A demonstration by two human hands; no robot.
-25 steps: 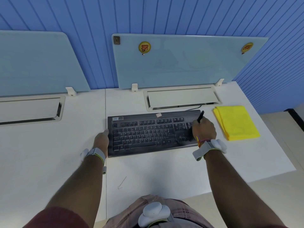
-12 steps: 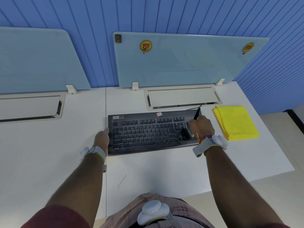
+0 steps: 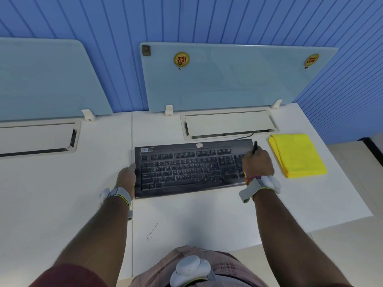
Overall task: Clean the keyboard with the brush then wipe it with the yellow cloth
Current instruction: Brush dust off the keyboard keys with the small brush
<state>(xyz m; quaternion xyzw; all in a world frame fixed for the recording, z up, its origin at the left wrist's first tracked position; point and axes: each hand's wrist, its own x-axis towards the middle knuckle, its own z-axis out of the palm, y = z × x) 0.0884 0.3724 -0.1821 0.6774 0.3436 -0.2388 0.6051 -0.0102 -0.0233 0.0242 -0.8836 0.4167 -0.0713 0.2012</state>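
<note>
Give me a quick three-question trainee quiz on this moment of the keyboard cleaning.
1. True or false: the yellow cloth lies folded on the desk, right of the keyboard.
2. Which hand holds the brush? A) left B) right C) neither
3. Fill in: the left hand rests against the keyboard's ____ edge.

Key: 1 true. 2 B, the right hand has its grip closed on the brush over the number pad end. 3 left.
</note>
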